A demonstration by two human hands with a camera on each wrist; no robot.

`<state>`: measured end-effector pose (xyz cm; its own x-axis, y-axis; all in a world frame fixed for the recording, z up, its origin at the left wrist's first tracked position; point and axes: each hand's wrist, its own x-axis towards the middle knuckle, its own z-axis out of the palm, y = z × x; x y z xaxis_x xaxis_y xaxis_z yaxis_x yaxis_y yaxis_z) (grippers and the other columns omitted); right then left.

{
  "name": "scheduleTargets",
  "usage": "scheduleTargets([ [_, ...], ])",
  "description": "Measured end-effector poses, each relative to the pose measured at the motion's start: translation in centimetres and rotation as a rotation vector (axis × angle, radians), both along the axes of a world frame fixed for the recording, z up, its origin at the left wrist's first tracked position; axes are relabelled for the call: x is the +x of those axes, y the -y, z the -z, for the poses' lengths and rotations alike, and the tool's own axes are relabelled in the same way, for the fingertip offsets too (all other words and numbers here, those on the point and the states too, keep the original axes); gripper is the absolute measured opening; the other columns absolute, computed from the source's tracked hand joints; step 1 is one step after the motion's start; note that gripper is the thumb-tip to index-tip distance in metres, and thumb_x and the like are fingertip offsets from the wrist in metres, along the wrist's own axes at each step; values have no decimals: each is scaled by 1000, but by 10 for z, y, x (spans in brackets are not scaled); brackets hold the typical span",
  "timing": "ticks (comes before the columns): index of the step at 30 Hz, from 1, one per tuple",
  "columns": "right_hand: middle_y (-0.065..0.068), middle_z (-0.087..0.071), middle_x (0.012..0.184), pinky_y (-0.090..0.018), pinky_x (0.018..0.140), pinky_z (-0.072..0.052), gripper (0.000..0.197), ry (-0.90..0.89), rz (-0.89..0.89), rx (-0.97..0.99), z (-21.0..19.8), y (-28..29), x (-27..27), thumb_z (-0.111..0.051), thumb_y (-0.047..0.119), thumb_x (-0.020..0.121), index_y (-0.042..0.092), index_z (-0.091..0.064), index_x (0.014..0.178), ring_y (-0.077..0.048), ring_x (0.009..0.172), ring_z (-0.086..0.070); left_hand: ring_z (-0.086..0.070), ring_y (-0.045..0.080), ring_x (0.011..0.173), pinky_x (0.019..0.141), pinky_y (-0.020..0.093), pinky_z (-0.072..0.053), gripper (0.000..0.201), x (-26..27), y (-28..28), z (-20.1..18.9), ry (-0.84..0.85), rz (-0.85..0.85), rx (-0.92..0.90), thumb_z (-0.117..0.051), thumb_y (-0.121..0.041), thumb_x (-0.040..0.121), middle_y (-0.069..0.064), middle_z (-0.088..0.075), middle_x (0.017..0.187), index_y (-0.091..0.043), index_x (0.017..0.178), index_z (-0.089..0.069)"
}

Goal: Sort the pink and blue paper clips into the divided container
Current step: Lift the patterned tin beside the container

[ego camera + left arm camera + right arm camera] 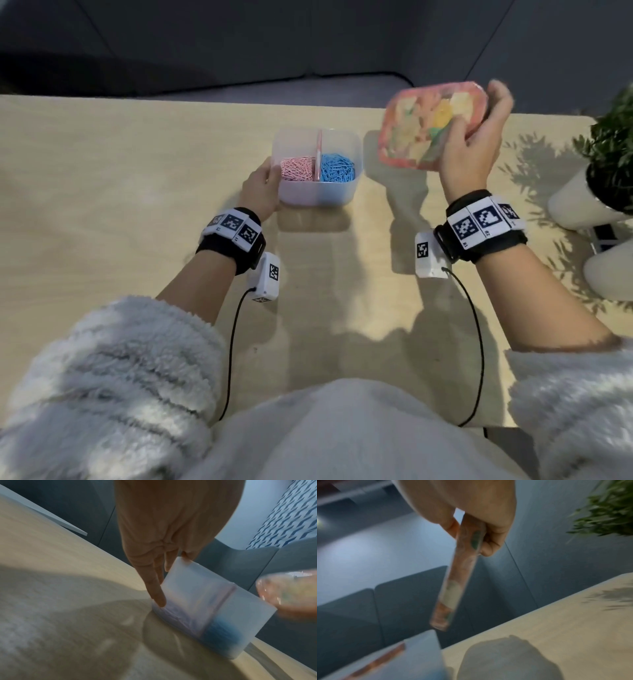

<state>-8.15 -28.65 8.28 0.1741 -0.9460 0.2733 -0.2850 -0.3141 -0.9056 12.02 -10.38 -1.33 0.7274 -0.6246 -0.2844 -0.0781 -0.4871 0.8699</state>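
Note:
A translucent divided container (317,198) stands on the wooden table (102,205), with pink paper clips (297,168) in its left half and blue paper clips (337,168) in its right half. My left hand (262,186) rests against its left wall; in the left wrist view the fingers (157,595) lie straight along the container (197,601). My right hand (476,137) holds a pink patterned lid (433,125) tilted in the air to the right of the container. The right wrist view shows the lid (458,574) edge-on, pinched between thumb and fingers.
A potted plant in a white pot (589,192) stands at the table's right edge, with another white vessel (609,270) in front of it. A dark sofa (239,51) runs behind the table's far edge.

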Motion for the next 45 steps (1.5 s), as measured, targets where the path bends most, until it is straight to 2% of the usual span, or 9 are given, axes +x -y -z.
scheduleTargets([
  [3, -4, -52, 128, -21, 101, -43, 46, 170, -111, 141, 1, -15, 21, -44, 9, 83, 5, -45, 129, -8, 113, -54, -60, 35, 104, 85, 54, -54, 43, -19, -6, -16, -30, 0, -19, -36, -49, 88, 9, -61, 115, -24, 119, -51],
  [6, -11, -63, 116, -42, 97, -49, 40, 135, -185, 290, 15, -33, 42, -59, 20, 81, 4, -57, 118, -23, 108, -60, -60, 29, 98, 85, 48, -52, 35, -29, -8, -20, -43, -11, -39, -40, -33, 96, 12, -57, 122, -17, 126, -46],
  [14, -7, -58, 121, -36, 101, -45, 55, -99, -210, 324, 45, -36, 75, -76, 36, 71, 13, -56, 117, -22, 113, -55, -48, 24, 125, 109, 40, -36, 48, -15, 10, -37, -112, -37, -116, -37, -36, 91, 11, -50, 135, -8, 129, -44],
  [17, -11, -44, 126, -29, 104, -37, 55, -282, -231, 295, 54, -34, 77, -68, 42, 79, 10, -54, 120, -25, 120, -44, -65, 26, 106, 92, 46, -52, 64, -3, 30, -36, -311, 2, -215, -42, -51, 75, 14, -63, 120, -8, 121, -52],
  [24, -12, -42, 127, -26, 102, -31, 55, -347, -223, 282, 61, -33, 80, -62, 44, 83, 8, -51, 122, -25, 122, -39, -64, 30, 105, 67, 48, -59, 57, 5, 42, -16, -250, -46, -185, -35, -57, 80, 12, -60, 122, -20, 120, -53],
  [30, -11, -44, 125, -23, 93, -30, 50, -412, -257, 237, 60, -25, 83, -57, 45, 86, 9, -52, 121, -25, 120, -39, -54, 24, 120, 101, 49, -46, 39, -6, 35, -32, -205, -7, -228, -27, -34, 99, 10, -52, 133, -18, 132, -41],
  [37, -11, -45, 124, -23, 86, -29, 47, -457, -252, 194, 64, -25, 86, -47, 44, 92, 6, -53, 118, -24, 117, -39, -61, 22, 110, 93, 47, -52, 28, -8, 39, -29, -264, -102, -231, -24, -28, 98, 6, -58, 122, -22, 115, -45],
  [42, -13, -48, 120, -22, 90, -31, 33, -318, -211, 269, 66, -26, 86, -41, 31, 97, 6, -59, 109, -27, 117, -44, -58, 24, 112, 96, 49, -50, 22, -10, 42, -28, -206, -148, -259, -26, -24, 99, 15, -56, 123, -16, 107, -45],
  [45, -13, -50, 104, -37, 99, -38, 35, -285, -199, 379, 64, -28, 89, -33, 32, 97, 22, -56, 73, -32, 111, -49, -57, 25, 113, 96, 48, -49, 27, -13, 42, -32, -216, -153, -279, -26, -23, 98, 14, -55, 125, -16, 117, -45],
])
